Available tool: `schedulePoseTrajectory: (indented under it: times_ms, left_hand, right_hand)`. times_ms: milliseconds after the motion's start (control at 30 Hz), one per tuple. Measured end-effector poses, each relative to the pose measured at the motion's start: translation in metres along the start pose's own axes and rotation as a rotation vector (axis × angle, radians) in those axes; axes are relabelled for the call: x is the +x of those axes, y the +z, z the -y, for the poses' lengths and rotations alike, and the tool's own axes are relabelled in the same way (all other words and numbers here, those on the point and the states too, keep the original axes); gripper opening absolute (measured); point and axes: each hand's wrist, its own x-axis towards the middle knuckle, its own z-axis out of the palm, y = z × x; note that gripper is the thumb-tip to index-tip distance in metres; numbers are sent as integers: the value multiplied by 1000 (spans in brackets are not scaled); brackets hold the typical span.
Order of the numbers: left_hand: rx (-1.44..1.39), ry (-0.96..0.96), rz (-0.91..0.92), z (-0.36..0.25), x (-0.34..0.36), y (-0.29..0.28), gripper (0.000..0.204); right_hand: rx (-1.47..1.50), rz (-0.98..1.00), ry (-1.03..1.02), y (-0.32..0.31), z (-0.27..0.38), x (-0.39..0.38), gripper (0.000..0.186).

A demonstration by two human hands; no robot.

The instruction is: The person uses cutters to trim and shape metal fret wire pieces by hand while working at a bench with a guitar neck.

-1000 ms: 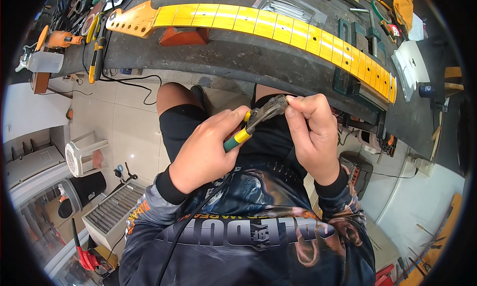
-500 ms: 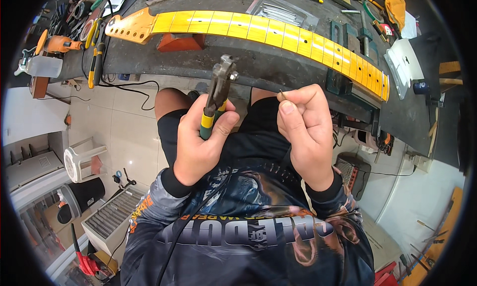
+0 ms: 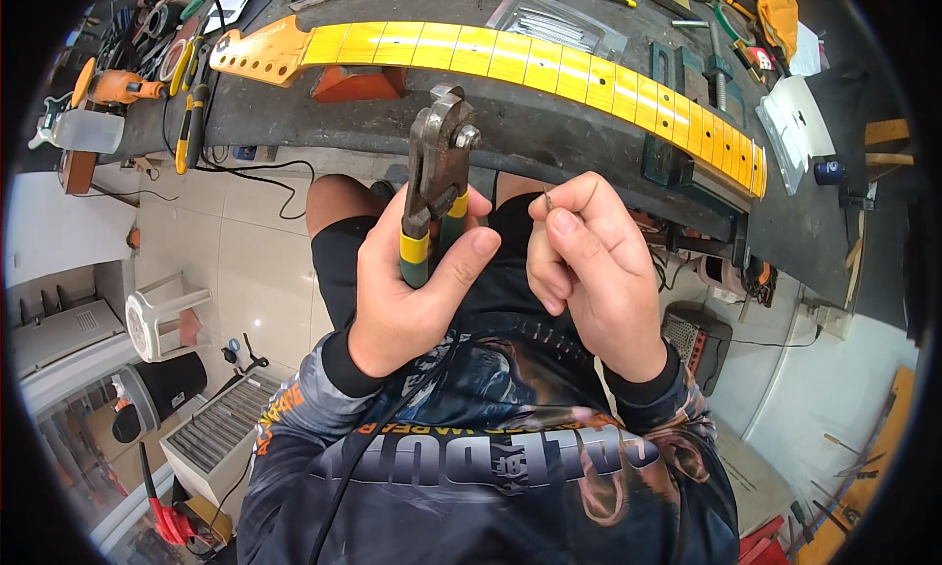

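Observation:
My left hand (image 3: 397, 305) is closed round the green and yellow handles of a pair of cutting pliers (image 3: 439, 153), whose dark metal jaws point up and away from me. To its right, my right hand (image 3: 603, 280) pinches a short, thin bit of metal, likely fret wire (image 3: 549, 201), between thumb and forefinger. Most of that piece is hidden by the fingertips. Both hands are above my lap, with a gap between the pliers and the wire. Beyond them, a glossy yellow guitar neck (image 3: 530, 62) lies across the bench, its headstock to the left.
A red support block (image 3: 359, 84) sits under the neck near the headstock. Behind the neck is a clear plastic bag (image 3: 559, 25) of metal strips. A dark green vise (image 3: 667, 167) stands at the right. More pliers (image 3: 190, 128) and an orange power tool (image 3: 123, 87) lie on the left.
The pliers have come up closer to the camera and show more broadside. My right hand has shifted slightly left and turned, its other fingers loosening, with the wire still pinched.

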Motion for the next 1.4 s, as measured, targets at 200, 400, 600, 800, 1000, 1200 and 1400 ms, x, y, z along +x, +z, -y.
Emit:
schedulePoseTrajectory:
  times_ms: [200, 400, 600, 800, 1000, 1200, 1400]
  left_hand:
    - [-81, 3, 74, 2, 1, 1, 35]
    - [-172, -66, 77, -3, 8, 16, 43]
    - [-234, -170, 102, -3, 16, 22, 49]
    - [-316, -245, 134, -7, 20, 25, 51]
    - [-412, -297, 236, -13, 29, 29, 53]
    - [-484, -371, 328, -12, 39, 49, 53]
    - [-539, -405, 477, -7, 48, 65, 54]
  right_hand:
    - [-56, -56, -81, 2, -7, -1, 10]
    - [5, -58, -82, -2, -14, 0, 7]
    - [190, -126, 5, 2, -16, 1, 11]
    - [168, -50, -10, -14, -13, -2, 15]
    - [-750, 216, -469, -56, 13, -10, 100]
    - [-946, 159, -478, -65, 37, -22, 92]
    - [-968, 110, -474, -77, 55, -35, 86]
